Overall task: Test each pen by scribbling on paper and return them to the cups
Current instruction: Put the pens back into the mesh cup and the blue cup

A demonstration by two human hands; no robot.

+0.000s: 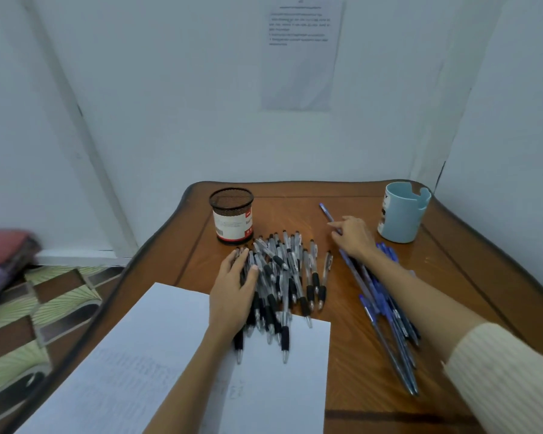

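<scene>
A heap of several black-grip click pens lies in the middle of the wooden table, partly on a white paper sheet. My left hand rests flat on the heap's left side, fingers straight. Several blue stick pens lie in a row to the right. My right hand pinches one blue pen at the far end of that row, its tip pointing away. A black mesh cup stands behind the heap. A light blue cup stands at the far right.
A second sheet with faint scribbles lies at the front left, over the table's edge. White walls close in behind and right, with a printed notice taped up. Patterned floor shows to the left.
</scene>
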